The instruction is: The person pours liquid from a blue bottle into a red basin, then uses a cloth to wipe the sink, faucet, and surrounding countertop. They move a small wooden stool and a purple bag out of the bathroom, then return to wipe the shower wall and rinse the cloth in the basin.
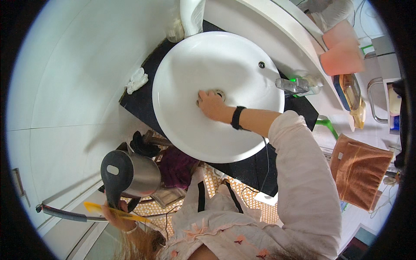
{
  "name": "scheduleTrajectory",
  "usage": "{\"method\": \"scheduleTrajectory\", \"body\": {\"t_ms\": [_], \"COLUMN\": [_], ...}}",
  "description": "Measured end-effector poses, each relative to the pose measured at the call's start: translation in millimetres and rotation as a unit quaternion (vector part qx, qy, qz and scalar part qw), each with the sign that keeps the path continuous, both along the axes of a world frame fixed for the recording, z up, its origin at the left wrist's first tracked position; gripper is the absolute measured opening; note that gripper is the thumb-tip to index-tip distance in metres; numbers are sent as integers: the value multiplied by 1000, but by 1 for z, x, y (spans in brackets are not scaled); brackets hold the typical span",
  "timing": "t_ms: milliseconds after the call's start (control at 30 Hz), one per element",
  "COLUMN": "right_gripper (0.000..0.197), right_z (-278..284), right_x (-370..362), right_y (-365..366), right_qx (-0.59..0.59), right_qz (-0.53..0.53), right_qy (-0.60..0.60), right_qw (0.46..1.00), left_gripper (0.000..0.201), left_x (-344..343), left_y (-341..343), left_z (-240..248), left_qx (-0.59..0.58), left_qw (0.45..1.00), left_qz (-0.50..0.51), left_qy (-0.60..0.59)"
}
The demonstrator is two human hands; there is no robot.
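Observation:
My right hand [212, 105] reaches down into the white round basin [190, 138], its fingers curled beside the drain [220, 94]. Whatever is under or between those fingers is hidden. A black band circles the right wrist. At lower left, my left hand [119, 216] is closed around the black handle of an electric kettle [145, 175] with a steel body and black lid. A thin, flat yellow piece [121, 212] crosses that hand; its kind does not show clearly. Strands of hair hang over the left wrist.
The basin sits on a black counter [143, 102] with a crumpled white tissue [138, 81] at its left. Clear bottles [299, 86] stand by its right rim, near the overflow hole. A brown towel [359, 171] hangs at right. A grey-sleeved bar [65, 213] projects at lower left.

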State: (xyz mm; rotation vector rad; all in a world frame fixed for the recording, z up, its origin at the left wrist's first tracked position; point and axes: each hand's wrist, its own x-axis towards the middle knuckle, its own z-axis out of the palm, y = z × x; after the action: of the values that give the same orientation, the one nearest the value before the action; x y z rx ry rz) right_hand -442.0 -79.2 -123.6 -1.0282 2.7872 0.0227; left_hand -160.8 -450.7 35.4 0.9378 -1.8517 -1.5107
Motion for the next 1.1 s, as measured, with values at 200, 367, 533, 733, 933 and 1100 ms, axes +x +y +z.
{"method": "scheduleTrajectory", "body": {"t_ms": [200, 367, 533, 733, 933, 1100], "right_gripper": [10, 31, 33, 20, 18, 22], "right_z": [15, 13, 23, 12, -5, -21], "right_x": [-71, -58, -44, -15, 12, -28], "right_y": [33, 61, 86, 86, 42, 14], "right_qx": [-45, 26, 125, 151, 45, 62], "right_qz": [33, 180, 133, 28, -25, 71], "right_qy": [168, 89, 66, -10, -194, 134], "right_qw": [984, 979, 981, 988, 980, 986], "left_gripper": [49, 46, 48, 47, 43, 36], "left_x": [0, -6, -6, 4, 19, 17], "left_y": [-2, 3, 1, -3, -7, -8], "left_z": [1, -4, 3, 2, 4, -5], "left_qx": [138, 62, 40, -26, 19, -399], "left_qw": [989, 994, 999, 999, 1000, 915], "left_qz": [31, 90, -2, 18, 4, -61], "left_qy": [42, 5, -2, 16, -6, 5]}}
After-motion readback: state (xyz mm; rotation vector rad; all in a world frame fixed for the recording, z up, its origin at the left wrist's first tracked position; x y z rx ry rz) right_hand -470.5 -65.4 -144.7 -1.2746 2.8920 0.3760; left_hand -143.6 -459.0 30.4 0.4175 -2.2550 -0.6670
